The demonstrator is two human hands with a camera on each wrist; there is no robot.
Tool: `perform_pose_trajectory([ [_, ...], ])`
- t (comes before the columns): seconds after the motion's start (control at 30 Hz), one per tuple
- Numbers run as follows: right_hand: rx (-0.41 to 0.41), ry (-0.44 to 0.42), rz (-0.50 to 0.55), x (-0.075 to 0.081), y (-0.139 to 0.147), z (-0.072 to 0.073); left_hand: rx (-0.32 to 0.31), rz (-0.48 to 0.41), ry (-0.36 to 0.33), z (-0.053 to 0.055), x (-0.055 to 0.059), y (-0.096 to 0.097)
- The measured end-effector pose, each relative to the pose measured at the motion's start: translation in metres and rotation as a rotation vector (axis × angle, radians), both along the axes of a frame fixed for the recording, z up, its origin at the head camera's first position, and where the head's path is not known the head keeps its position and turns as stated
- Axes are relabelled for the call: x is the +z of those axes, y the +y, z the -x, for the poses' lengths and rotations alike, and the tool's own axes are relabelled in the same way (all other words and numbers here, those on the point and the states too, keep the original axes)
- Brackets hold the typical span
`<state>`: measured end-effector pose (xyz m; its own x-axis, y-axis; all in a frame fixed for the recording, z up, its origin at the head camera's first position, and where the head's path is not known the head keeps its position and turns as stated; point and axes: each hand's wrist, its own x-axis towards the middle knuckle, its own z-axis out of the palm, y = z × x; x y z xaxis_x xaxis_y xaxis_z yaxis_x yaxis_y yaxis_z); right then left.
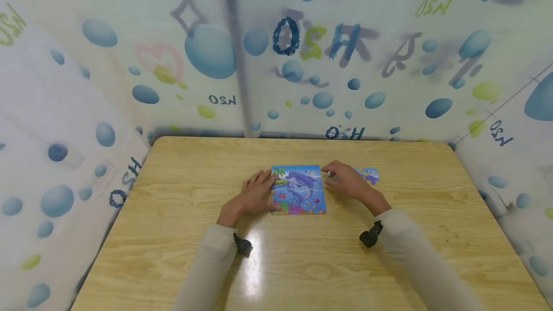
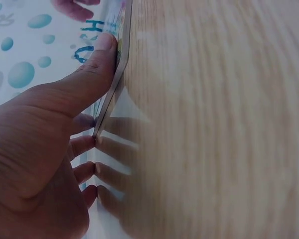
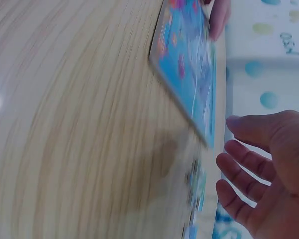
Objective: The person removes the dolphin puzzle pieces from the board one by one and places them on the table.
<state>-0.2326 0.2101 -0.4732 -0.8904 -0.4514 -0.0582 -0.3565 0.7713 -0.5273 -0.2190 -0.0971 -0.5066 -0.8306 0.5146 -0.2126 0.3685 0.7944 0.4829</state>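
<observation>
A square jigsaw puzzle (image 1: 301,188) with a dolphin picture lies flat on the table, its picture filling the board. My left hand (image 1: 256,195) rests along its left edge. In the left wrist view, the thumb (image 2: 97,62) lies against the board's edge and the other fingers spread down to the tabletop. Just off the puzzle's upper right corner is my right hand (image 1: 347,181), fingers loosely bent. The right wrist view shows nothing between those fingers (image 3: 239,177). Loose puzzle pieces (image 1: 370,175) lie right of the board, partly hidden by the right hand.
The wooden table (image 1: 173,253) reaches back to a printed fabric wall (image 1: 259,90) with blue and green spots. Similar fabric stands at both sides. Each wrist carries a small black camera, such as the one on the right wrist (image 1: 370,235).
</observation>
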Motion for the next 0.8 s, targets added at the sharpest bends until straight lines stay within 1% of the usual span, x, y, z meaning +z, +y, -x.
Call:
perform_pose_trajectory([
  [0.13,0.051,-0.019,-0.013,-0.001,-0.022,0.001,-0.004,0.003,0.004,0.001,-0.001,-0.001],
  [0.3,0.124,-0.017,-0.035,-0.001,-0.046,0.002,0.000,0.005,0.003,0.001,0.001,0.000],
  [0.43,0.139,-0.038,-0.051,-0.004,-0.062,0.003,0.002,0.004,-0.006,0.000,0.002,0.000],
  [0.63,0.181,-0.037,-0.098,-0.009,-0.080,0.004,-0.004,-0.014,-0.006,-0.001,0.003,-0.001],
  [0.8,0.161,-0.058,-0.186,-0.006,-0.092,0.003,-0.013,-0.022,-0.009,0.000,0.004,0.000],
])
